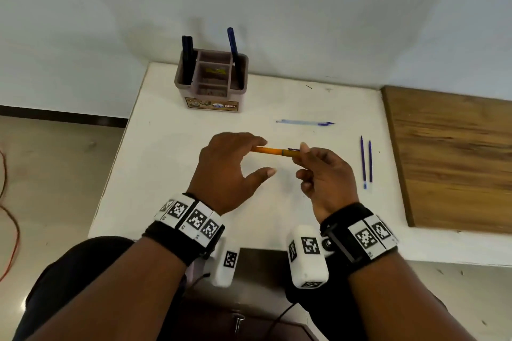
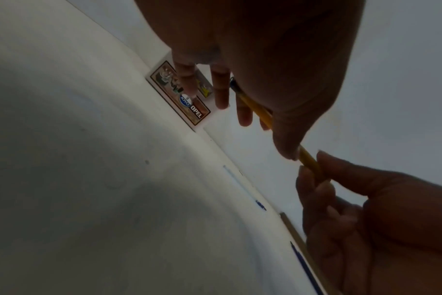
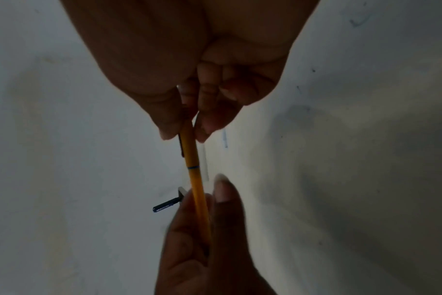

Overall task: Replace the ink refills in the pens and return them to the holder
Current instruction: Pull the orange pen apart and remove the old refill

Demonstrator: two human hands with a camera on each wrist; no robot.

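An orange pen (image 1: 270, 150) is held level above the white table (image 1: 166, 147). My right hand (image 1: 303, 153) pinches its right end, where the dark clip sits, between thumb and fingers (image 3: 202, 131). My left hand (image 1: 264, 158) lays straight fingers (image 2: 221, 93) over the pen's left end, with the thumb spread apart below it. The brown pen holder (image 1: 212, 99) stands at the table's far side. It holds two dark pens (image 1: 187, 58) on the left and a blue pen (image 1: 232, 47) on the right. Two blue refills (image 1: 363, 163) lie side by side to the right of my hands.
A pale blue pen (image 1: 304, 122) lies flat between the holder and the refills. A wooden board (image 1: 448, 158) adjoins the table's right side. The table's left edge drops to the floor, where an orange cable (image 1: 11, 219) runs. A white wall stands behind.
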